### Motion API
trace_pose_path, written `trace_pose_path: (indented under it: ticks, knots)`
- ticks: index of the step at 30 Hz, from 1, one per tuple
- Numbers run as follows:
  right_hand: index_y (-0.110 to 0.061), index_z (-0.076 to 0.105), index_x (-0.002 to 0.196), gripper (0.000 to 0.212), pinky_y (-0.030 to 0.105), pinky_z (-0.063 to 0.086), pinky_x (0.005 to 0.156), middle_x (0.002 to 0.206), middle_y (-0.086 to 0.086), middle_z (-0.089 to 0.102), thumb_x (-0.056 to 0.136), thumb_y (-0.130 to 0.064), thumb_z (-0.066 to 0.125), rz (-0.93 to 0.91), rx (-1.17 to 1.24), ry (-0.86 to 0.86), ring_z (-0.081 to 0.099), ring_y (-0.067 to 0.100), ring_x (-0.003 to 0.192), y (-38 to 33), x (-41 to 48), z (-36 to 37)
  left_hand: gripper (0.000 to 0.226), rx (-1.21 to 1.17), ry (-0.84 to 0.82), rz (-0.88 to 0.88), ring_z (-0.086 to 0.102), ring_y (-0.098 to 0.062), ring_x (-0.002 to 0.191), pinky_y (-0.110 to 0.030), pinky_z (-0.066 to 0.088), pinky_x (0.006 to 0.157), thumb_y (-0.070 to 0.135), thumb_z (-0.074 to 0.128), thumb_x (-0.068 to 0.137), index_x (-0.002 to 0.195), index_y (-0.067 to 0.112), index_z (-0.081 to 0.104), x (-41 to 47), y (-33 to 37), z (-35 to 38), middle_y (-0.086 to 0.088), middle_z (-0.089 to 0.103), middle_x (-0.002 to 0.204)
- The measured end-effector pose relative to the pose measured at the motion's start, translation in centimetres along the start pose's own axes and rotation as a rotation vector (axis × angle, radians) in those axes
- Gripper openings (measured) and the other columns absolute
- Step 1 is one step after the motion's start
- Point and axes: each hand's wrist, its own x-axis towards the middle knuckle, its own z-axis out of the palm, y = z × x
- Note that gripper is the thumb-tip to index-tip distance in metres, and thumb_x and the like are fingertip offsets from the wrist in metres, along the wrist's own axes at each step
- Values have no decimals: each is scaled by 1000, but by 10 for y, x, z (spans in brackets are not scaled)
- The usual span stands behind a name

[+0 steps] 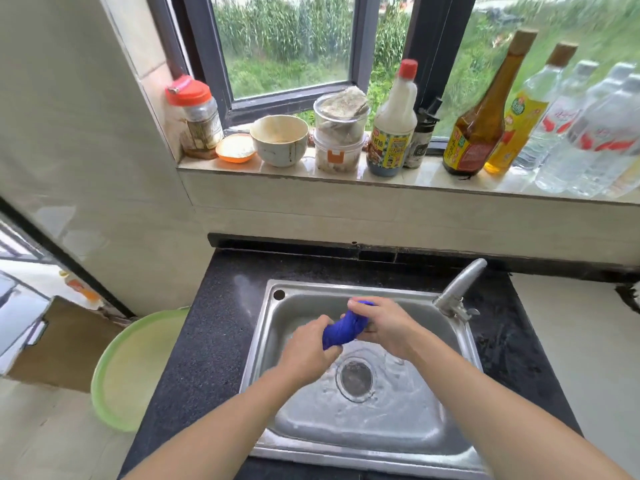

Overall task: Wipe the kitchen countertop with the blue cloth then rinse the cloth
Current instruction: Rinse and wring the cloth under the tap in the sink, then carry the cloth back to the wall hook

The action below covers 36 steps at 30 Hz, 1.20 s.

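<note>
I see open room above the sink basin; the faucet juts in at right, and the dark surface lies bare at left.

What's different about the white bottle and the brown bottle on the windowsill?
The white bottle has a red cap; the brown bottle has a tan one. The brown bottle has a long, thin neck; the white bottle has a short neck. The brown bottle reaches higher than the white bottle. Both stand on the windowsill, with their caps on and colourful labels low on their fronts.
</note>
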Motion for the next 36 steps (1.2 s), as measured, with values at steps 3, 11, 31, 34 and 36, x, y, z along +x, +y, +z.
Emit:
trace_pose_path:
  ticks: [3, 11, 31, 34, 36]
  knots:
    - [-10, 57, 110, 28, 34, 56, 65, 105, 19, 68, 86, 4, 59, -108, 237, 2, 66, 32, 86, -28, -16, 8, 20, -384, 100, -75, 54, -2, 51, -23, 42, 55, 30, 70, 81, 87, 13, 60, -17, 14, -27, 7, 59, 61]
    - [-6, 63, 111, 28, 29, 57, 66, 85, 11, 73, 84, -4, 68, -133, -48, -360, 67, 19, 62, -46, -73, 50, 11, -544, 432, -136, 62, -14, 67, -24, 49, 65, 7, 68, 84, 85, 18, 69, -98, 40, -62, -1, 69, 74]
    - [-3, 70, 81, 23, 39, 53, 81, 86, 19, 70, 91, -21, 61, -263, -295, -814, 65, 25, 78, -39, -214, 292, 16, -1011, 861, -289, 65, -20, 75, -33, 51, 65, 28, 57, 94, 91, 18, 68, -336, 8, -137, -6, 71, 84]
    - [-11, 71, 89, 10, 37, 55, 76, 93, 16, 71, 88, -19, 66, -394, -403, -967, 67, 25, 83, -22, -238, 331, 14, -1033, 1202, -254, 64, -20, 72, -32, 50, 63, 5, 58, 91, 91, 12, 70, -376, -20, -156, -7, 72, 80]
    - [-12, 70, 93, 11, 33, 54, 69, 94, 15, 72, 84, -17, 71, -485, -475, -1005, 68, 25, 80, -12, -250, 352, 19, -922, 1342, -298, 60, -20, 68, -31, 47, 61, -3, 58, 88, 85, 10, 72, -410, -45, -175, -6, 67, 72]
